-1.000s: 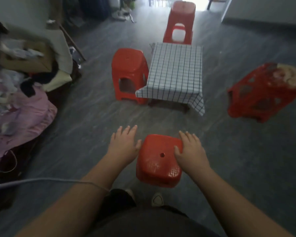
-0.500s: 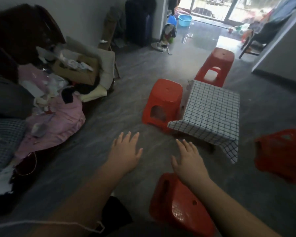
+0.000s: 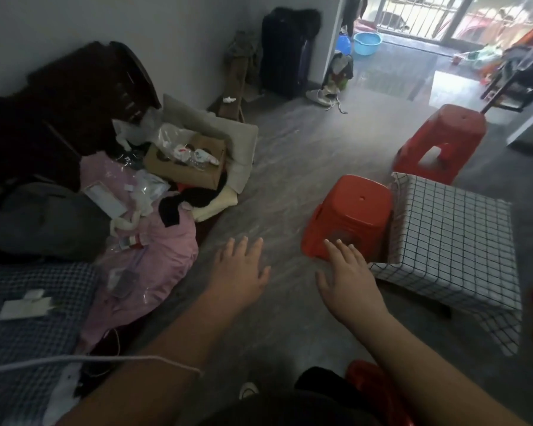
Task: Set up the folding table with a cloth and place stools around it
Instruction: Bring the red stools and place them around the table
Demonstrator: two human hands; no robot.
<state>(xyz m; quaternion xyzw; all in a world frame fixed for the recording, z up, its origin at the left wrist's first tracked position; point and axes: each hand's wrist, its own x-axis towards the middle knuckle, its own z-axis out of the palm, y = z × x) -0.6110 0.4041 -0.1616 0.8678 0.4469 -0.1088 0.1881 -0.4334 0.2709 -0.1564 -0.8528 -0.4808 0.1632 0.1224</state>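
Two moulded red plastic stools (image 3: 350, 216) (image 3: 440, 142) flank a checked-cloth table (image 3: 453, 238), right of frame.
Left hand (image 3: 243, 269) and right hand (image 3: 348, 278): flat, fingers spread, grasping nothing, centre frame.

Both empty hands (image 3: 293, 275) hover spread before a red stool (image 3: 351, 216) beside the cloth-covered table (image 3: 453, 241).

Red stools (image 3: 353, 215), white cloth (image 3: 453, 241) with a dark grid, grey floor (image 3: 290, 167), seemingly pink bedding (image 3: 163, 259)
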